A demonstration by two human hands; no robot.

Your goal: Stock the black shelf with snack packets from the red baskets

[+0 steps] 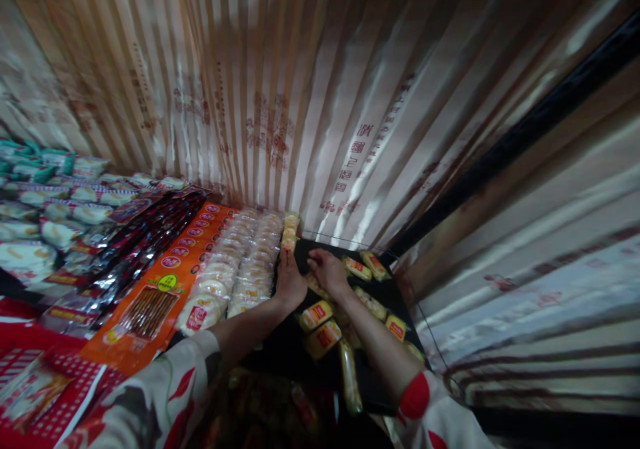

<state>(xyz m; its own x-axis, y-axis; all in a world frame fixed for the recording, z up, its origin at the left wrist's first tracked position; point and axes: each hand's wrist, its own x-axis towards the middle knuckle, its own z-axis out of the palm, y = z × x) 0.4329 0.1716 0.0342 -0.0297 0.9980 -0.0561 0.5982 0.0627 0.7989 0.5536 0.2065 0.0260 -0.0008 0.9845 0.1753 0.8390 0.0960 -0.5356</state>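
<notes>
My left hand (291,281) reaches to the near end of a short row of yellow wrapped cakes (290,226), its fingers closed on the nearest wrapped cake. To its right, my right hand (329,274) is closed with curled fingers; whether anything is in them does not show. A wrapped cake (315,285) lies partly hidden just below that hand. More loose wrapped cakes with red and yellow labels (323,337) are scattered on the black surface (367,372) around my right forearm. Left of my left hand run two rows of round white wrapped crackers (255,262).
Orange snack bags (145,302) overlap in a row further left, beside dark shiny packets (135,252) and white packets (65,232). A red basket (75,386) stands at the lower left. Behind is a pleated printed curtain (280,89), crossed by a dark pole (520,129) on the right.
</notes>
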